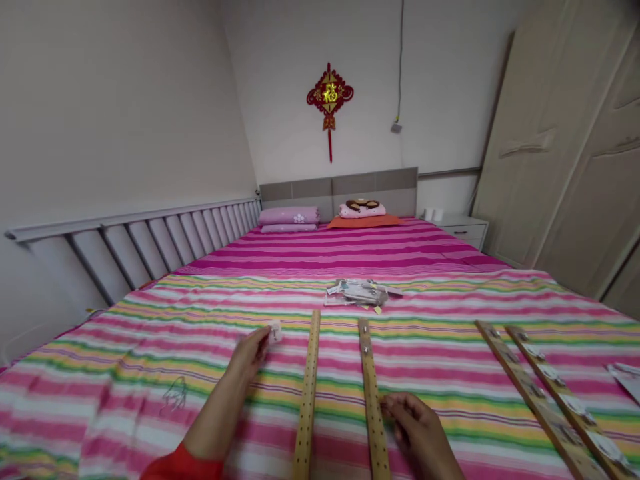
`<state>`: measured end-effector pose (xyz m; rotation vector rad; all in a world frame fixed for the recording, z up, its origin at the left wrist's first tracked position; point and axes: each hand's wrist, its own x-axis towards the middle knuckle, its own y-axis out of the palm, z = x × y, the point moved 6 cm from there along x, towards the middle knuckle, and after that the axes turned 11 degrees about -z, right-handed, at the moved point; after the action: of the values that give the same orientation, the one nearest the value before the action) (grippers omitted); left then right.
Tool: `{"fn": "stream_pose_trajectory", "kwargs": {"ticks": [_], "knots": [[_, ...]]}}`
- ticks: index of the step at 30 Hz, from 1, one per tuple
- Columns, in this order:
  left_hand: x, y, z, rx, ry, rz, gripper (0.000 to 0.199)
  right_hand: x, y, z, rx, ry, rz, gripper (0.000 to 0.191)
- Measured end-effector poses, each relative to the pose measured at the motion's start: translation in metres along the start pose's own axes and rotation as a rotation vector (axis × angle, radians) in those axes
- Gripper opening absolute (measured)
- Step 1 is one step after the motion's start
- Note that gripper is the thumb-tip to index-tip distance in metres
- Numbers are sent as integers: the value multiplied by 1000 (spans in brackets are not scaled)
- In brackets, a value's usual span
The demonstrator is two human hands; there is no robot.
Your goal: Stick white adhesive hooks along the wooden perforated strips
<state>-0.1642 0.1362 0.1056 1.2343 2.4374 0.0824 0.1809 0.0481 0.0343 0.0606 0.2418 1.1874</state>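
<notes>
My left hand (253,350), in a red sleeve, pinches a small white card in what looks like a clear packet (275,331), just above the striped cloth. To its right lies a bare wooden strip (307,393) with rows of small holes. A second holed wooden strip (373,407) lies beside it, with small shiny pieces (365,338) near its far end. My right hand (413,423) is at this strip's right edge, fingers curled and thumb and forefinger together. Whatever they pinch is too small to make out.
Further back on the bed is a pile of small packets (363,292). Two more wooden strips (533,393) (567,400) at right carry small cards or pieces. Thin tangled thread or wire (175,395) lies at left. White packaging (625,377) sits at the right edge.
</notes>
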Motion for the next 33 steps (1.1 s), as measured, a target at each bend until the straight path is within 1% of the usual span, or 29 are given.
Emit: {"fn": "stream_pose_trajectory", "kwargs": {"ticks": [1,2,5,6,8,10,11,12,13,14,15,18,20,22,24,26,27,28,29,30,32,33], "knots": [[-11,2,1,48,49,25,16,-2,3,5,-6,-23,22,41],[-25,5,0,128,140,67,18,-5,7,11,-16,-42,47,42],[-75,23,-3,388,483,222,18,-20,20,32,-49,-92,120,44],[-94,28,-3,473,601,243,19,-27,25,38,-48,-112,138,44],[-130,38,-3,677,865,234,18,-39,34,47,-38,-139,173,43],[-164,48,1,865,1112,225,17,-49,42,49,-26,-150,197,42],[-177,53,5,937,1189,239,17,-52,45,49,-23,-164,194,41],[-187,57,9,993,1223,260,18,-54,46,49,-24,-189,177,39],[-193,60,14,1034,1209,291,18,-56,45,49,-32,-225,149,37],[-196,62,19,1061,1154,329,17,-57,43,49,-49,-269,116,35],[-196,64,23,1071,1069,368,15,-59,40,49,-72,-318,81,31],[-187,65,35,976,734,480,10,-65,30,50,-157,-452,12,20],[-180,63,42,866,535,532,10,-73,26,50,-207,-535,26,17],[-174,60,50,797,392,575,12,-83,27,49,-254,-622,99,28],[-171,56,58,787,303,598,13,-94,30,48,-305,-711,188,46],[-170,51,67,812,232,612,12,-103,34,46,-354,-771,262,59],[-170,49,71,833,196,625,12,-106,35,45,-367,-781,284,61],[-172,48,75,855,162,643,13,-106,36,44,-363,-780,293,59],[-174,46,77,876,132,668,14,-105,35,45,-340,-765,279,53],[-176,45,79,899,105,691,14,-101,32,45,-304,-734,242,43],[-179,44,80,929,52,723,14,-92,23,45,-228,-640,123,25],[-181,43,80,935,23,730,14,-88,19,45,-205,-595,76,21]]}}
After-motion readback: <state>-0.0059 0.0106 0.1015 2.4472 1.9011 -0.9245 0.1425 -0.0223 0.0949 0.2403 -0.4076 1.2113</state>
